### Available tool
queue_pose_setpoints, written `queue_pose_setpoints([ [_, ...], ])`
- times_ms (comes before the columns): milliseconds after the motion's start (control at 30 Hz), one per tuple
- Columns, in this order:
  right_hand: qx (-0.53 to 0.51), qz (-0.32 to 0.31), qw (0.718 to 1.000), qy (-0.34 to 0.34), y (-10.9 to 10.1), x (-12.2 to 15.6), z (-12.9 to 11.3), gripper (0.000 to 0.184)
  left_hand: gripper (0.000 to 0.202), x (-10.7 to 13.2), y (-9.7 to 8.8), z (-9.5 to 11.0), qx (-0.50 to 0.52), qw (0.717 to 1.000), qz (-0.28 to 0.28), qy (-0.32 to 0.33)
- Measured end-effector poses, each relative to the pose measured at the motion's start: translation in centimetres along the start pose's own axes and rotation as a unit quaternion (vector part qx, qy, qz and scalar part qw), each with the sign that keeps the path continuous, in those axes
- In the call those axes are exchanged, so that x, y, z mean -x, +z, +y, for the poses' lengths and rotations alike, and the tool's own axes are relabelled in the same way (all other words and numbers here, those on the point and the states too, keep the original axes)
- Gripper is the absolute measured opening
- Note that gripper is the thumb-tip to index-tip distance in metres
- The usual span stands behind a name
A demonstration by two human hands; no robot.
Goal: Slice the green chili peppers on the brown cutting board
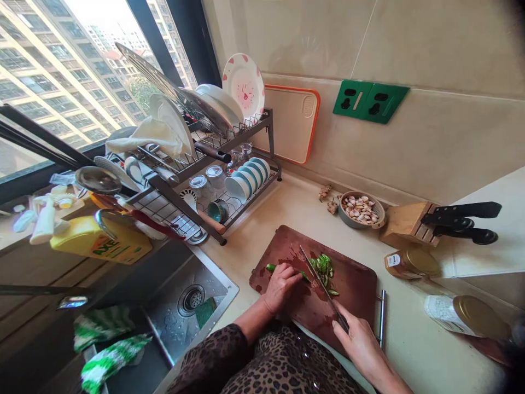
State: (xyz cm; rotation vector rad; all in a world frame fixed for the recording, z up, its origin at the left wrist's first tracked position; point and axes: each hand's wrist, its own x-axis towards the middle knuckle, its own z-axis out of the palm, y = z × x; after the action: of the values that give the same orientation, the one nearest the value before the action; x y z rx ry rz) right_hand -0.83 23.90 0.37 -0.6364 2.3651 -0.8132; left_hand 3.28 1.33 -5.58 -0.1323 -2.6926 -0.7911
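My left hand [281,287] is closed over a green chili pepper [271,267], pressing it to the brown cutting board [353,268]. One end of the pepper sticks out to the left of my fingers, the other to the right, near the blade. In my right hand [359,334] is the handle of a kitchen knife [320,279], its blade pointing away from me across the board. Cut green pepper slices [322,267] lie in a small heap just right of the blade.
Behind the board are a bowl of garlic cloves [361,210], ginger pieces [328,200] and a knife block [406,223]. Jars [412,262] stand on the right. A loaded dish rack [246,213] and the sink [172,290] occupy the left.
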Motion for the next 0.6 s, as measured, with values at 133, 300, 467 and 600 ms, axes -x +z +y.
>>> queue_pose_setpoints([
  [133,0.055,0.021,0.998,-0.02,0.3,1.2,0.5,0.051,0.027,0.8,-0.1,-0.4,0.007,1.0,0.013,-0.02],
  [300,0.096,0.004,0.995,-0.04,0.5,2.3,1.6,0.05,0.027,0.3,0.0,-0.3,0.001,1.0,0.005,-0.01],
  [467,0.128,-0.026,0.991,-0.037,0.9,2.8,2.6,0.049,0.033,0.3,0.2,-0.2,-0.003,1.0,0.006,-0.011],
  [600,0.154,-0.05,0.987,-0.01,1.2,3.0,2.9,0.05,0.032,0.5,0.4,-0.2,-0.001,1.0,0.009,-0.013],
])
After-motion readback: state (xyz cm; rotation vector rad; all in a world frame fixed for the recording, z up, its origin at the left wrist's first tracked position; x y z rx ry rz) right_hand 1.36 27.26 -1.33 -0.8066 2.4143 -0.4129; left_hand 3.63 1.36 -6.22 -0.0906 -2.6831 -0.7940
